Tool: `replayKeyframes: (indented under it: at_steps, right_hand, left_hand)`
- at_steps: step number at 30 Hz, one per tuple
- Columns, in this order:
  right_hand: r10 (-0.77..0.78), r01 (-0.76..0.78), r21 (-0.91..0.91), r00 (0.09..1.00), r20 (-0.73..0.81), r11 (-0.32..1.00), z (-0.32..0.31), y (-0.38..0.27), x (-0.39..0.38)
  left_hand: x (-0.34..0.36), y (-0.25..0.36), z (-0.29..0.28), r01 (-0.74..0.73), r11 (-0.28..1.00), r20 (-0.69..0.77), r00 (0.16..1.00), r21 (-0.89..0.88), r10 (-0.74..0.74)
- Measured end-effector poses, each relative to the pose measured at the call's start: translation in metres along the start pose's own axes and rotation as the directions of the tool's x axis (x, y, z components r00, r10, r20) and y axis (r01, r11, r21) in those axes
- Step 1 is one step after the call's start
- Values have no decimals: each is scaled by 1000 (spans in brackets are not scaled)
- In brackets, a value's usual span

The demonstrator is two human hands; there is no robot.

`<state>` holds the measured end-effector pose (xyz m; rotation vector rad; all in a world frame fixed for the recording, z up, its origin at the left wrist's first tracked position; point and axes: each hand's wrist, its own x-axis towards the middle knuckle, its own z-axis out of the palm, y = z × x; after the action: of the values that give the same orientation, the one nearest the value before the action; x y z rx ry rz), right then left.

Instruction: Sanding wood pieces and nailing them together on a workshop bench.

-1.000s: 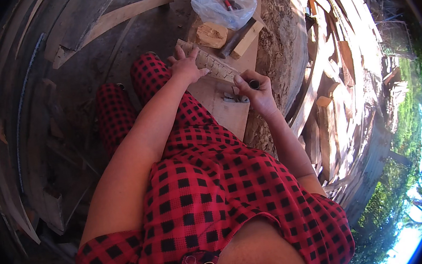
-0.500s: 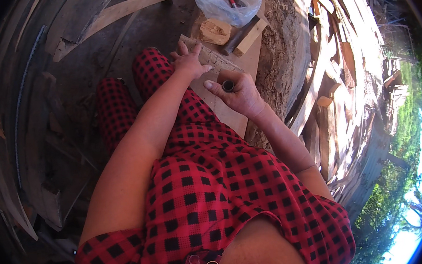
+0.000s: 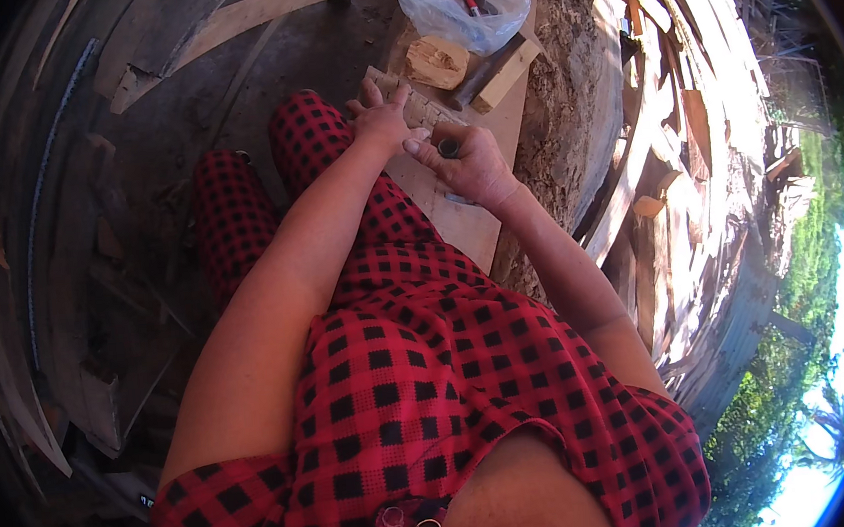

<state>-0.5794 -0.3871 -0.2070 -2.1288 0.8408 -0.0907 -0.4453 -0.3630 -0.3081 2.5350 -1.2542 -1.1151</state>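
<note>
Carved wood piece [image 3: 418,108]: laid flat on a pale plank [image 3: 458,215] that runs over the person's lap; its patterned face is turned up, presumably so the tool can be brought down on it.
Left hand [image 3: 382,121]: pressed on the near end of the carved piece, fingers spread and flat; nothing is gripped, the piece is only pinned, apparently to stop it sliding.
Right hand [image 3: 468,159]: closed in a fist round a small dark-handled tool [image 3: 448,148]; only the butt of the handle is seen, the tip is hidden under the hand.
Arm pose: both forearms are reached forward from the lower edge and converge over the plank; the left elbow is nearly straight, the right wrist is bent inward toward the left hand.
Surroundings: a wood block [image 3: 436,61], a short batten [image 3: 506,73] and a clear plastic bag [image 3: 465,7] are kept just beyond the work, within reach.
</note>
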Motion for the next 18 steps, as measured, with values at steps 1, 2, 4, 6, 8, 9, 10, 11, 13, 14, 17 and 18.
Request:
replayKeyframes:
  at_steps: [1,2,4,6,8,9,10,11,13,14,17,18]
  right_hand:
    - [36,-36,10,999,-33,999,-6,2,-1]
    - [71,-69,21,995,-65,997,-13,6,-1]
    - [141,-107,233,981,-136,967,-32,17,-2]
    - [174,-109,304,966,-193,946,-53,6,-1]
    - [206,-93,357,933,-295,930,-69,4,3]
    - [204,-91,355,932,-298,931,-70,4,6]
    - [192,-80,330,927,-323,940,-70,4,11]
    - [179,-69,306,921,-347,950,-71,4,16]
    - [153,-44,298,922,-355,954,-71,8,23]
    - [134,-25,292,923,-361,956,-70,9,26]
    - [141,-52,261,932,-333,964,-68,6,38]
    - [136,-47,261,933,-332,964,-69,6,40]
  left_hand:
    - [-1,0,1,1,1000,-4,1000,-1,-1]
    - [-1,0,3,-7,1000,-21,1000,6,7]
    - [-1,0,3,-12,1000,-42,999,13,13]
    - [-4,-1,-1,4,1000,-18,1000,10,-4]
    - [-4,-2,-1,0,1000,-22,1000,5,0]
    - [-4,-2,-1,2,1000,-25,1000,-1,-2]
    - [-4,-1,0,1,1000,-31,1000,-2,-1]
    - [-3,-1,0,-6,1000,-25,1000,-4,5]
    - [-3,0,-1,-8,1000,-24,1000,-6,8]
    - [-4,1,-1,-6,1000,-7,1000,0,6]
    - [-4,0,-2,-6,1000,2,1000,-4,6]
    - [-3,-1,-1,-12,1000,1,1000,-13,12]
